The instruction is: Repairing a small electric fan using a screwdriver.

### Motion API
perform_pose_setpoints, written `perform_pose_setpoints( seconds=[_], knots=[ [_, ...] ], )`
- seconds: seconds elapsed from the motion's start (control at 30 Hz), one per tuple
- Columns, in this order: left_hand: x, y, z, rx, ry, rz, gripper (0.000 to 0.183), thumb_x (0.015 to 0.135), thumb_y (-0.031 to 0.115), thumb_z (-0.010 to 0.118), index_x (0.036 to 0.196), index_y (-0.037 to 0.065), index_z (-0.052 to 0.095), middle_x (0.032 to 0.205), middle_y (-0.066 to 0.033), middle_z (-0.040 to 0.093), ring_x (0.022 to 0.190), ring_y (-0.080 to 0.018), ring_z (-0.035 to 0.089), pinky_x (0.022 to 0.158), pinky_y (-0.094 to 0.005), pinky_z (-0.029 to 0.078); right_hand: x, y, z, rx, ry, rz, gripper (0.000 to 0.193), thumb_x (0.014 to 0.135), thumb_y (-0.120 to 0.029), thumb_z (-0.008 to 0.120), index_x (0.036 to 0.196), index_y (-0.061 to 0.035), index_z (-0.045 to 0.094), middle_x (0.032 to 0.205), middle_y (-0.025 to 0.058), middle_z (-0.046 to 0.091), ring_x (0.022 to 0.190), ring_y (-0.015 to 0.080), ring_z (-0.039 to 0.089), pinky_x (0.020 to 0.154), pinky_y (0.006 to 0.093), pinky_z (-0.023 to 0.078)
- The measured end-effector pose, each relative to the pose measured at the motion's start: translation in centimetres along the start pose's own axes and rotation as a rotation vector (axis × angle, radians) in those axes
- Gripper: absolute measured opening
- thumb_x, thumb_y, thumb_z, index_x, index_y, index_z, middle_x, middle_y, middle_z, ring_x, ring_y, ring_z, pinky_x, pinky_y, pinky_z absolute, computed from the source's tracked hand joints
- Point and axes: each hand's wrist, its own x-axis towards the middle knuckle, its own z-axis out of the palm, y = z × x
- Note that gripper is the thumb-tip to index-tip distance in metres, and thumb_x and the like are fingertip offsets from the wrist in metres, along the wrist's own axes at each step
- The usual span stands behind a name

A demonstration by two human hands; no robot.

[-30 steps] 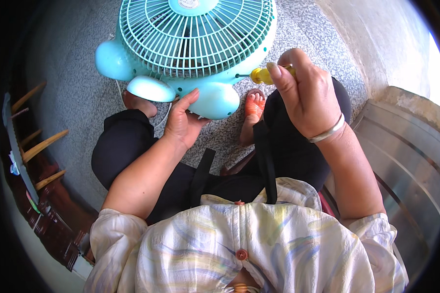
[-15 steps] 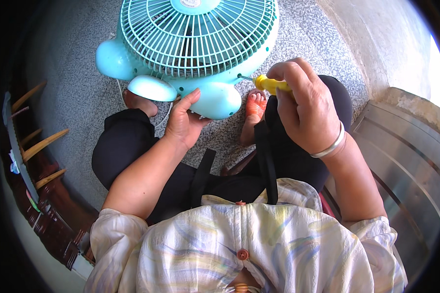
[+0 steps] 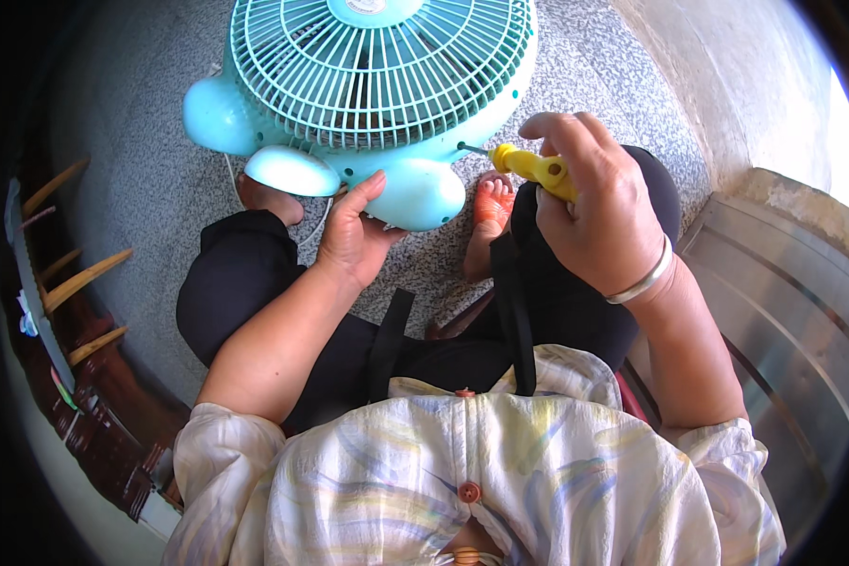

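A turquoise fan (image 3: 373,104) with a round slatted grille lies face up on the floor. My left hand (image 3: 354,236) grips the rounded light-blue lobe (image 3: 415,195) on its near edge, thumb on top and fingers underneath, partly hidden. In my right hand (image 3: 594,203) is a yellow-handled screwdriver (image 3: 530,170), held at the butt of the handle with the index finger raised off it. Its thin metal shaft runs left into a small dark hole in the fan's rim. Left of my left thumb sits a glossy blue oval piece (image 3: 292,172).
A white cord (image 3: 323,226) trails beneath the fan. My feet and black-trousered knees (image 3: 241,278) flank the near side. A slatted metal panel (image 3: 774,292) and a pale wall stand at the right. Dark furniture with wooden prongs (image 3: 90,280) is at the far left.
My right hand has drawn back slightly to the right along the handle, its fingers loosened, so more of the yellow handle shows. The left hand and the fan stay practically still.
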Motion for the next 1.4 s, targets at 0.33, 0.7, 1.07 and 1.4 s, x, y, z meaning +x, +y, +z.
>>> perform_pose_setpoints(
  seconds=[0.33, 0.7, 1.07, 1.4],
  knots=[
    [0.0, 0.0, 0.1, 0.014, 0.001, 0.009, 0.06, 0.079, 0.039, 0.061, 0.128, 0.009, 0.044, 0.128, -0.0109, 0.05, 0.12, -0.0283, 0.046, 0.099, -0.0529, 0.037, -0.1, 0.4, -0.2, 0.115, -0.026, -0.089, 0.021, 0.077, -0.003, 0.063, 0.096, -0.0008, 0.056, 0.083, 0.0142, 0.056, 0.076, 0.0282, 0.059, 0.068, 0.0346, 0.048],
    [0.1, 0.0, -0.1, 0.018, -0.009, 0.003, 0.06, 0.079, 0.039, 0.061, 0.129, 0.009, 0.044, 0.128, -0.0113, 0.05, 0.121, -0.0286, 0.046, 0.099, -0.0529, 0.037, -0.2, 0.2, 0.1, 0.352, 0.022, 0.178, 0.025, 0.078, -0.012, 0.066, 0.092, 0.0064, 0.056, 0.061, 0.0124, 0.061, 0.055, 0.0203, 0.064, 0.052, 0.0284, 0.049],
    [0.0, 0.1, 0.3, -0.072, -0.006, 0.008, 0.045, 0.082, 0.029, 0.061, 0.12, 0.006, 0.051, 0.118, -0.0106, 0.055, 0.113, -0.0253, 0.051, 0.095, -0.0511, 0.039, 0.1, -0.4, -0.9, 0.494, -0.207, 0.475, 0.022, 0.078, -0.008, 0.063, 0.096, 0.0035, 0.058, 0.079, 0.0168, 0.062, 0.065, 0.018, 0.065, 0.057, 0.0289, 0.05],
    [0.2, -0.1, 0.0, 0.017, -0.007, 0.004, 0.061, 0.078, 0.039, 0.061, 0.128, 0.008, 0.045, 0.127, -0.0111, 0.051, 0.12, -0.0283, 0.047, 0.099, -0.0525, 0.037, -0.4, 0.5, 0.2, 0.239, 0.058, 0.287, 0.021, 0.07, 0.0, 0.063, 0.091, 0.001, 0.062, 0.08, 0.0186, 0.058, 0.072, 0.035, 0.061, 0.065, 0.0371, 0.05]
  ],
)
